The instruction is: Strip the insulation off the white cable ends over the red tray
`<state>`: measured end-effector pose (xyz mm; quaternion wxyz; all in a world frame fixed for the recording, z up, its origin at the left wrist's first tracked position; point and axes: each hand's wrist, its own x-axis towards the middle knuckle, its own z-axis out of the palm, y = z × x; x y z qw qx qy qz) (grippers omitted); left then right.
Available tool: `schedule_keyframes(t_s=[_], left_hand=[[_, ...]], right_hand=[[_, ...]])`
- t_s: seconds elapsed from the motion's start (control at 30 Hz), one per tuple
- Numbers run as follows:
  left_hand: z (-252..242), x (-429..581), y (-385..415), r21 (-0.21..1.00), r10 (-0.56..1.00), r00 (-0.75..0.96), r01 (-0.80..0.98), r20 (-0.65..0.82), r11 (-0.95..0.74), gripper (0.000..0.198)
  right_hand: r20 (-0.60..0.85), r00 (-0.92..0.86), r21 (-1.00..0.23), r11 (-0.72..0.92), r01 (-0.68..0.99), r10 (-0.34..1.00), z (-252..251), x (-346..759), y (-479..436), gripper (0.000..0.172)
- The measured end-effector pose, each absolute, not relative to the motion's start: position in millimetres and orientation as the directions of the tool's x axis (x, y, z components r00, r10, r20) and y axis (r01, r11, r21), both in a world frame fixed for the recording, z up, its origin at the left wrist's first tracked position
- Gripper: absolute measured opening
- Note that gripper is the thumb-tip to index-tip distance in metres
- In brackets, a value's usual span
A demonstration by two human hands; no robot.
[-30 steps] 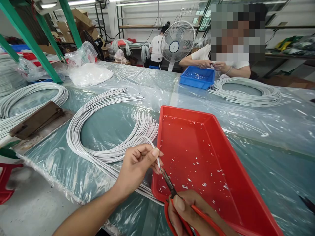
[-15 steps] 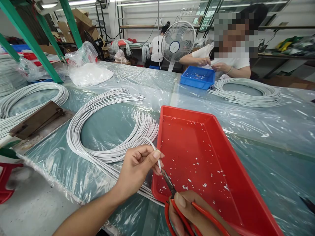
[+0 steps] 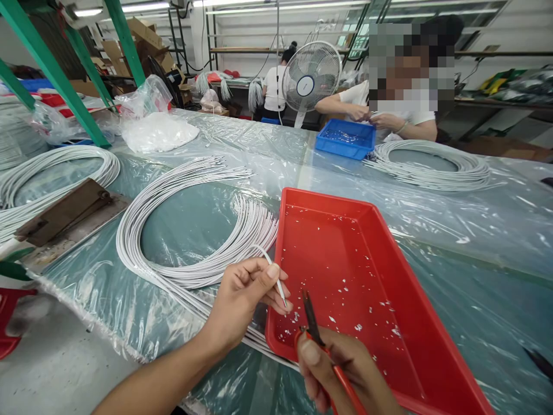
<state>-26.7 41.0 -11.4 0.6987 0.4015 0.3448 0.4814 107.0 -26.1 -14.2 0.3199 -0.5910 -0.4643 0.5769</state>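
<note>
Between thumb and fingers, my left hand point(image 3: 248, 294) pinches a white cable point(image 3: 280, 288) close to its end, where a small dark tip shows. My right hand point(image 3: 341, 363) is wrapped round the red handles of wire cutters point(image 3: 310, 314); their dark jaws point up and stand a little apart from the cable end. Both hands are at the near left side of a red tray point(image 3: 389, 242), whose floor is strewn with small white scraps. Left of the tray lies a coil of many white cables point(image 3: 138, 230), their cut ends bunched beside the tray wall.
Across the plastic-covered table point(image 3: 207, 135) a co-worker point(image 3: 397, 115) handles something over a blue tray point(image 3: 345, 138), beside another cable coil point(image 3: 432, 164). A rusty metal plate point(image 3: 64, 210) and one more coil point(image 3: 60, 155) lie at left. A fan point(image 3: 311, 75) stands behind.
The cutters have moved away from the cable end, to the right, and their jaws now point more upright. My left hand still pinches the cable in nearly the same place.
</note>
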Motion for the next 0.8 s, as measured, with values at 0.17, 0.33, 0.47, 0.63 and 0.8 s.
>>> schedule_keyframes(t_s=[0.17, 0.33, 0.47, 0.63, 0.8], left_hand=[[-8.7, -24.2, 36.2, 0.951, 0.971, 0.233, -0.289, -0.044, 0.112, 0.018], [-13.6, -16.9, 26.8, 0.981, 0.994, 0.108, -0.195, 0.032, -0.01, 0.011], [-18.4, -13.3, 21.0, 0.984, 0.984, 0.059, -0.057, 0.169, -0.166, 0.009], [-18.8, -13.2, 17.9, 0.957, 0.956, 0.053, 0.022, 0.289, -0.291, 0.008], [-18.7, -12.9, 17.1, 0.94, 0.94, 0.046, 0.029, 0.337, -0.339, 0.008]], right_hand=[[0.053, 0.077, -0.942, 0.024, 0.335, 0.996, -17.9, 117.6, -16.8, 0.029], [0.297, 0.128, -0.871, 0.214, 0.442, 0.946, -16.7, 121.9, -13.0, 0.004], [0.362, 0.172, -0.866, 0.262, 0.427, 0.916, -13.8, 120.3, -12.8, 0.007], [0.371, 0.153, -0.853, 0.272, 0.445, 0.916, -14.7, 120.9, -12.2, 0.008], [0.381, 0.18, -0.856, 0.273, 0.439, 0.907, -16.6, 120.3, -13.3, 0.008]])
